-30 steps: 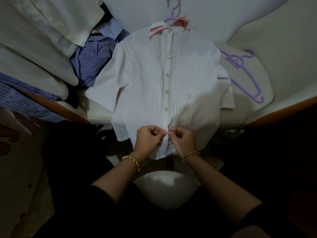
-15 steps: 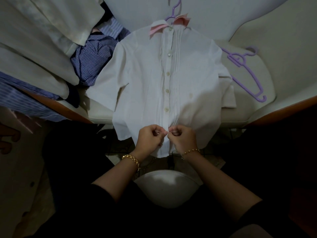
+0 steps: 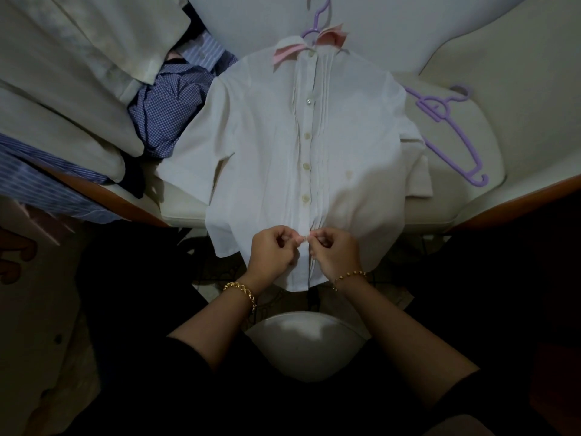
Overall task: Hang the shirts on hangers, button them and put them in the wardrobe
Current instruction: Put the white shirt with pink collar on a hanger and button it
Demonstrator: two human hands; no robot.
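Last button on this white shirt [image 3: 267, 158], lying on its hanger [image 3: 317, 17] on the seat.
My left hand [image 3: 273, 251] and right hand [image 3: 337, 253] pinch the placket; five above look fastened, wardrobe and other shirts remain.

Surface: a cream cushioned seat [image 3: 456, 196] with an orange-brown wooden edge [image 3: 518, 202].
Middle: a white shirt [image 3: 267, 152] lies flat, front up, its hem hanging over the front edge — a purple hook [image 3: 319, 14] shows past the collar.
Right: a spare purple hanger [image 3: 449, 133], just beside the shirt's sleeve.
Left: a crumpled blue checked shirt [image 3: 169, 111] and cream garments [image 3: 63, 73] — a blue striped shirt [image 3: 41, 187] shows under them.
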